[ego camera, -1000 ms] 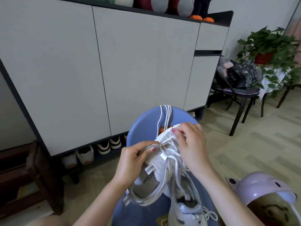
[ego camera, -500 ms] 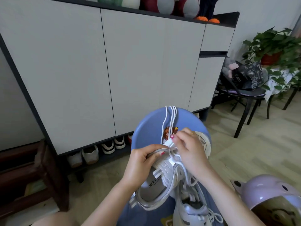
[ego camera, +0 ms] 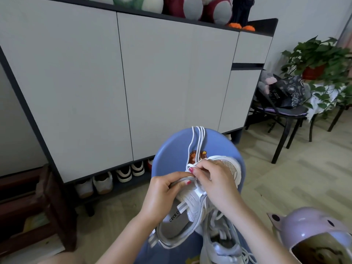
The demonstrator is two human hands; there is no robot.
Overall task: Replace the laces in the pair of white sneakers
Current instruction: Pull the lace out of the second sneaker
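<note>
White mesh sneaker [ego camera: 192, 204] is held tilted above the blue stool [ego camera: 171, 151]; the left hand [ego camera: 162, 195] grips its collar edge, and the right hand [ego camera: 215, 180] pinches a lace [ego camera: 197, 141] at the upper eyelets. Its pair, the second sneaker [ego camera: 221, 242], lies just below. Lacing seems underway; next likely calls for feeding the tip through and pulling slack.

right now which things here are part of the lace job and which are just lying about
Job: held sneaker, second sneaker, loose laces, left hand, right hand.
Lying about: purple helmet, potted plant, shoes under the cabinet, black chair.
</note>
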